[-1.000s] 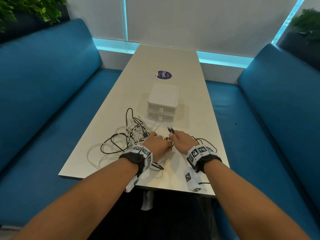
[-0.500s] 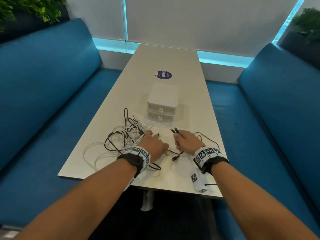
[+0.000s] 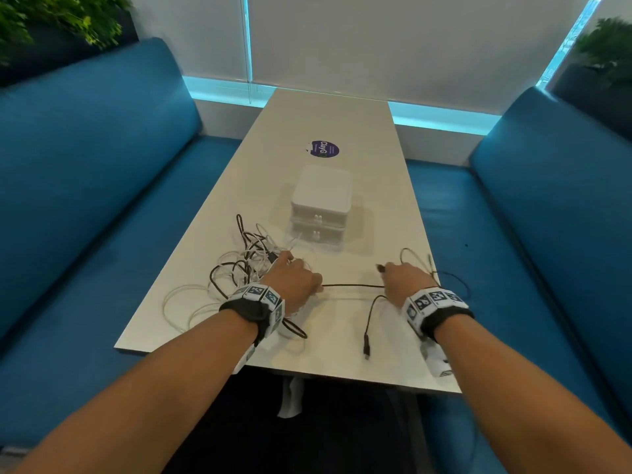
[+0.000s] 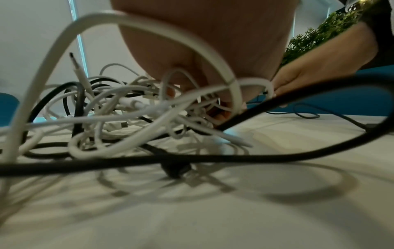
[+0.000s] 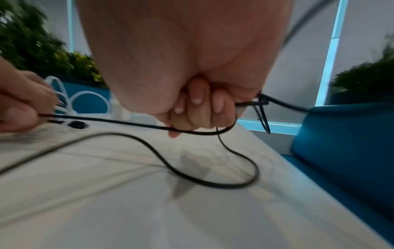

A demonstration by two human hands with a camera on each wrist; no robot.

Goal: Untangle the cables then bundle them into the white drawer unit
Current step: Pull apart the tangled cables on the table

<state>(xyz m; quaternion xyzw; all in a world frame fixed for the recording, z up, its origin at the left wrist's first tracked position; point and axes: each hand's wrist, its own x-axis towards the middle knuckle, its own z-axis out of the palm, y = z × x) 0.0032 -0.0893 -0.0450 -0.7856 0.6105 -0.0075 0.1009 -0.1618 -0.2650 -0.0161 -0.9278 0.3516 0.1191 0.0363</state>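
A long pale table ran away toward a wall of white blinds edged in a cyan glow, with blue upholstered benches on both sides and green plants behind the bench backs. Just beyond the white drawer unit, a round purple sticker on the tabletop read "ClayG", with smaller print too fine to make out. The drawer unit stood mid-table, two drawers stacked, both closed. Nearer the viewer than the drawer unit and to its left lay the tangle of white and black cables. The left hand sat at the near right edge of that tangle, fingers curled down into the white loops and pinching one thin black cable. That cable ran taut, in front of the drawer unit, across to the right hand, which was closed in a fist around it with fingers curled tight. A free end with a plug hung down onto the table toward the near edge, and more black loops trailed past the right hand toward the table's right edge. Both wrists wore black bands with white marker-printed blocks.
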